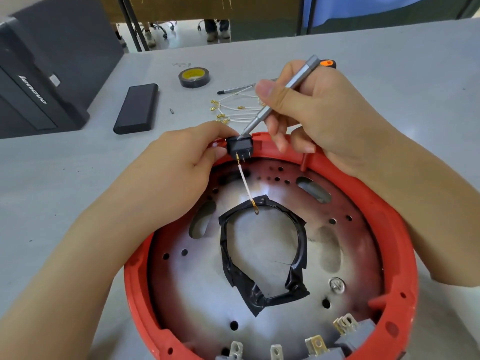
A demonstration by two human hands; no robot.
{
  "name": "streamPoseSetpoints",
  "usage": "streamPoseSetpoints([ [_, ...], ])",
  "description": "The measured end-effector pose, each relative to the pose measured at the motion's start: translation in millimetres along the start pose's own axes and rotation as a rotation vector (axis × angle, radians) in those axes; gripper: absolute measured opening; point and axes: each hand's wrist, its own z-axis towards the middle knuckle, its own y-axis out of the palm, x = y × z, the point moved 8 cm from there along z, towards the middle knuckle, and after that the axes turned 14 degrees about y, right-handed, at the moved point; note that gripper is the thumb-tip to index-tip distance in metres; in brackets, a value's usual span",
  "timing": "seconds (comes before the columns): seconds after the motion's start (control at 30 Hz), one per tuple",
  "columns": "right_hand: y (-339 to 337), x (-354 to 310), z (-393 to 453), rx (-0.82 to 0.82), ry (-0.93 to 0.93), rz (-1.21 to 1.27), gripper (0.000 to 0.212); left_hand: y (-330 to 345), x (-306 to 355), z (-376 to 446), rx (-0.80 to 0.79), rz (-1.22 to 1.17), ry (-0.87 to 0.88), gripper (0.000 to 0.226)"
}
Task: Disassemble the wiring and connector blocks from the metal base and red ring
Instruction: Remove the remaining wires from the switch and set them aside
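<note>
Near rim: grey connector blocks (pixel 345 331) with upright metal tabs are sitting along the near edge of the red ring (pixel 394 229); their lower parts are running off the frame.
Base: the metal base (pixel 197 289) is lying flat inside the ring, black tape (pixel 262 294) lining its centre cut-out.
Wire: one white lead (pixel 245 184) is running from the tape edge away to the black rocker switch (pixel 239 146), long axis near-to-far, slightly leftward.
Switch: it is sitting in the far rim of the ring, terminals pointing toward the viewer.
Left hand (pixel 181 167): fingers are pinching the switch body from its left.
Right hand (pixel 311 110): fingers are gripping a grey precision screwdriver (pixel 280 97), tip angling down-left onto the switch top; both hands are equally near.
Hidden: tip contact and the switch's retaining clips are not showing.
Far bench (pixel 389 61): loose white leads (pixel 233 110), a tape roll (pixel 194 77) and a second screwdriver (pixel 233 89) are lying beyond.
</note>
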Motion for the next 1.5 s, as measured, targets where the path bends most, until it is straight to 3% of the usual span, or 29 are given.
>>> streamPoseSetpoints([
  [0.23,-6,-18,-6,0.087,-0.072,-0.006,0.024,-1,-11,3,0.029,-0.132,-0.123,0.024],
  [0.4,-4,-12,-15,0.028,0.09,-0.088,0.018,-7,-18,-4,0.085,-0.065,-0.236,0.029],
  [0.5,2,0,-19,0.034,0.137,-0.106,0.013,-8,-24,-9,0.043,-0.176,-0.289,0.03],
  [0.67,21,-1,-16,-0.023,0.056,-0.374,0.024,-4,-23,-12,0.02,-0.29,-0.261,0.021],
  [0.87,45,-24,8,-0.051,-0.103,-0.439,0.024,1,-14,-5,0.039,-0.393,-0.164,0.018],
  [1.1,33,-11,14,0.032,-0.158,-0.204,0.028,8,-15,-5,0.008,-0.47,-0.148,0.017],
  [1.5,42,-15,9,-0.048,-0.258,-0.29,0.023,10,-15,-5,0.008,-0.493,-0.139,0.019],
])
